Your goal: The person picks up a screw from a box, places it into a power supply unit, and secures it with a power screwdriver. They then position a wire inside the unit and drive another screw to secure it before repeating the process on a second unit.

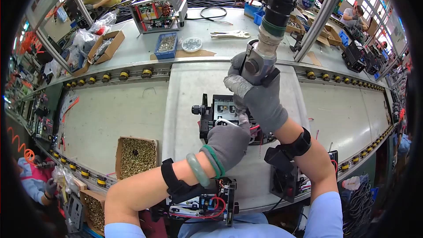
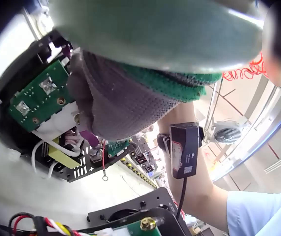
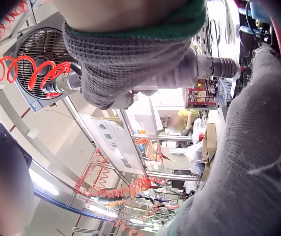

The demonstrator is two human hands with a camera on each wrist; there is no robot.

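Note:
My gloved right hand (image 1: 266, 103) grips a pneumatic screwdriver (image 1: 264, 50), held upright over an electronic unit in a black metal frame (image 1: 205, 125). In the right wrist view the screwdriver's ribbed nose (image 3: 224, 68) points down into the unit. My gloved left hand (image 1: 229, 143) reaches into the same unit, its fingertips close to the screwdriver's tip. A green circuit board (image 2: 44, 93) and white cables (image 2: 42, 152) sit beside that hand in the left wrist view. I cannot tell whether the left fingers, partly hidden, pinch anything.
A cardboard box of small brass-coloured parts (image 1: 136, 156) stands left of the work board (image 1: 185, 92). Another open unit (image 1: 202, 202) lies below my left forearm, and a black fan panel (image 1: 282, 185) is at the right. A blue bin (image 1: 166, 45) and pliers (image 1: 231, 34) occupy the back shelf.

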